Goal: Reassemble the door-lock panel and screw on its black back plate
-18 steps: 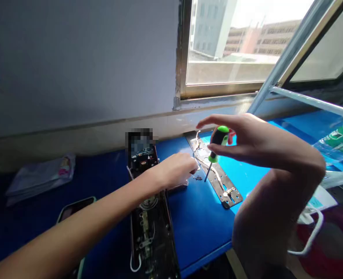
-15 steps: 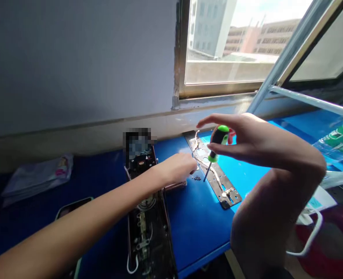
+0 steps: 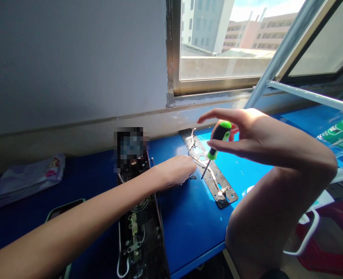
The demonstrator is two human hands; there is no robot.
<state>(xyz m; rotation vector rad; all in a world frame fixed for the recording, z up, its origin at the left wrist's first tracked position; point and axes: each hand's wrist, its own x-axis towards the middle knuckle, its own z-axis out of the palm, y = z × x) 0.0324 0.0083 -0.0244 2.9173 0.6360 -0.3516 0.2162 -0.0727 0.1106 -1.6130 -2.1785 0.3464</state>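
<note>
My right hand (image 3: 235,131) holds a green-and-black screwdriver (image 3: 220,135) between thumb and curled fingers, index finger raised off the handle. The screwdriver's thin shaft slants down and left, its tip close to the edge of a perforated black metal plate (image 3: 214,182) with a pale cable along it. My left hand (image 3: 180,170) is low over the blue table, its fingers curled together beside a little pile of black screws (image 3: 192,177). What those fingers hold, if anything, is hidden. Under my left forearm lies an opened long black device (image 3: 148,248) with exposed metal parts and white wires.
A phone (image 3: 65,207) lies partly under my left forearm. At the far left is a folded plastic packet (image 3: 28,178). A metal frame (image 3: 305,93) stands at the right, near a green package (image 3: 341,133) and a red stool (image 3: 331,240). The wall and window bound the blue table (image 3: 194,232).
The view has shifted slightly. My left hand has lowered beside the screws and now covers the brownish piece seen under it before. My right hand keeps the same grip on the screwdriver.
</note>
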